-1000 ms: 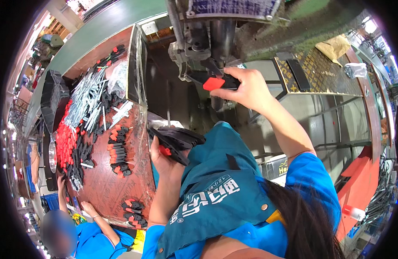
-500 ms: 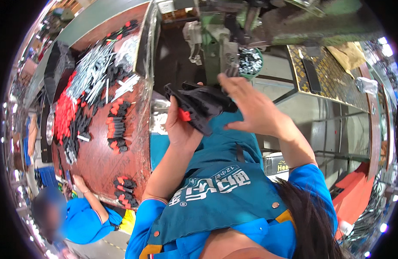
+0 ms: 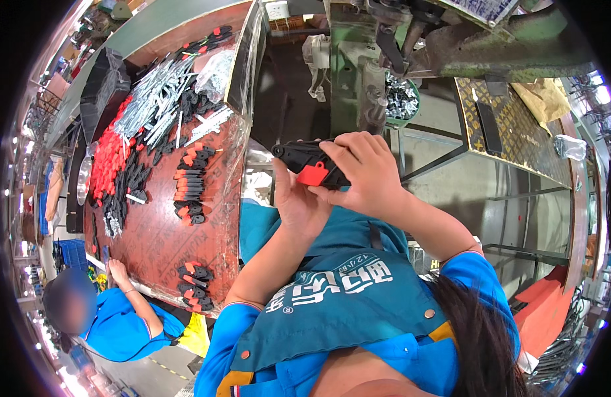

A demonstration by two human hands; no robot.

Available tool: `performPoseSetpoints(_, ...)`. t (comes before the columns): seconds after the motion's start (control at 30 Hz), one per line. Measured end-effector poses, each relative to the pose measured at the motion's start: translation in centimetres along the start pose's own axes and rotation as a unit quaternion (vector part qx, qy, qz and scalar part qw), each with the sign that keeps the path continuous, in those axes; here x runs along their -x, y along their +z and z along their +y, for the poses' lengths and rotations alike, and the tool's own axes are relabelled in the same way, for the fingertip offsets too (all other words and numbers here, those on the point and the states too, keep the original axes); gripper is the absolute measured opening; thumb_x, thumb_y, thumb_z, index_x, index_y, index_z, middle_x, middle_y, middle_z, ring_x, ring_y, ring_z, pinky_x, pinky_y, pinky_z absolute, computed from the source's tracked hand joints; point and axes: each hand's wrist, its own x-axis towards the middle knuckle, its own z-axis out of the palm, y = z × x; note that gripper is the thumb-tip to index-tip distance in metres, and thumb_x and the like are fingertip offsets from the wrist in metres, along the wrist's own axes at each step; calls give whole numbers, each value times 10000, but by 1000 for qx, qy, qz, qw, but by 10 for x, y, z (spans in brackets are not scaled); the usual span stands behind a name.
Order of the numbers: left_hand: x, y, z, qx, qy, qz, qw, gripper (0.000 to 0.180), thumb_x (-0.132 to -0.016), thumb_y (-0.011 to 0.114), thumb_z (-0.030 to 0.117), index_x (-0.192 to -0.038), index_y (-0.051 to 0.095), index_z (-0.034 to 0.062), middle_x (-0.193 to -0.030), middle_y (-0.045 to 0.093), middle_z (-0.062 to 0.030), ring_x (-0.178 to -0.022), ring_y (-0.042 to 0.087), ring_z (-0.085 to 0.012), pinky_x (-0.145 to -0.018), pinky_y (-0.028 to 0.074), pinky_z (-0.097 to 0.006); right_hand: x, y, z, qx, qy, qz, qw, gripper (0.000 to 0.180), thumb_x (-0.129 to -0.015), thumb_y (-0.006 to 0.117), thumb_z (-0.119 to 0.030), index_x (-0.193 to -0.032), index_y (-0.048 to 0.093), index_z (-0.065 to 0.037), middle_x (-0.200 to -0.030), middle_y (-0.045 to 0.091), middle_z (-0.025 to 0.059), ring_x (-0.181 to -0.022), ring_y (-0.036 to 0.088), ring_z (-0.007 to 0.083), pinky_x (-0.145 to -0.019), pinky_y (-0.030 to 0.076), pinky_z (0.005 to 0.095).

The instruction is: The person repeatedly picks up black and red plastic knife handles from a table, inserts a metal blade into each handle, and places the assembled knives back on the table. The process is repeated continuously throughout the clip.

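A workshop, brown table (image 3: 166, 231) strewn with parts at your left — your left hand (image 3: 297, 202) and right hand (image 3: 365, 173) both grip the black-and-red part (image 3: 309, 164) before your chest.

A second ago the right hand (image 3: 365, 173) was stretched far out, up at the green machine (image 3: 358, 59), gripping a black part with a red tab, while the left hand (image 3: 299, 202) held a black piece low, near the chest. Half a second ago the right hand had come back toward the body and met the left over the black piece. Now both hands close on one black part (image 3: 304, 159) together, its red tab (image 3: 313, 175) showing between them, held in front of the chest. The view has also swung: the worktop (image 3: 166, 231) and machine sit differently in the picture.
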Motion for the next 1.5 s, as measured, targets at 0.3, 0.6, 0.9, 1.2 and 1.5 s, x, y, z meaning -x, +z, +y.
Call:
performPoseSetpoints(0.3,-3,-13,11,14,-41,76,996,411,-953,532,383,-1263,555,113,-1285,580,-116,-1241,506,-321,-1049,369,-535,-9,-43,47,19,116,112,987,438,-632,825,-237,-974,639,-38,-845,635,125,-737,658,324,-647,547,377)
performPoseSetpoints(0.6,-2,-9,16,44,-28,58,997,402,-934,574,295,-1266,547,71,-1273,577,-144,-1240,505,-324,-1087,347,-534,-34,-52,73,14,181,45,982,473,-644,842,-278,-1003,685,-12,-882,683,155,-807,675,317,-732,534,362)
performPoseSetpoints(0.9,-4,-16,22,85,-25,48,995,394,-966,533,262,-1281,535,25,-1294,572,-166,-1231,524,-329,-1101,349,-513,-23,-49,75,-77,221,-8,972,473,-676,844,-262,-1035,674,-4,-918,693,159,-823,692,262,-749,533,335)
performPoseSetpoints(1.2,-4,-2,29,30,3,71,997,357,-975,534,254,-1208,564,-14,-1251,604,-164,-1207,544,-332,-1092,381,-504,-24,-53,80,-59,256,-60,963,520,-686,819,-408,-1021,681,-35,-849,695,151,-783,685,320,-724,537,368)
performPoseSetpoints(1.5,-9,21,20,98,-99,-105,985,566,-979,509,397,-1357,454,-21,-1393,470,-224,-1277,477,-368,-1129,327,-472,-21,-50,51,41,115,48,991,573,-662,862,-289,-1144,659,-56,-986,699,145,-840,697,295,-731,549,350)
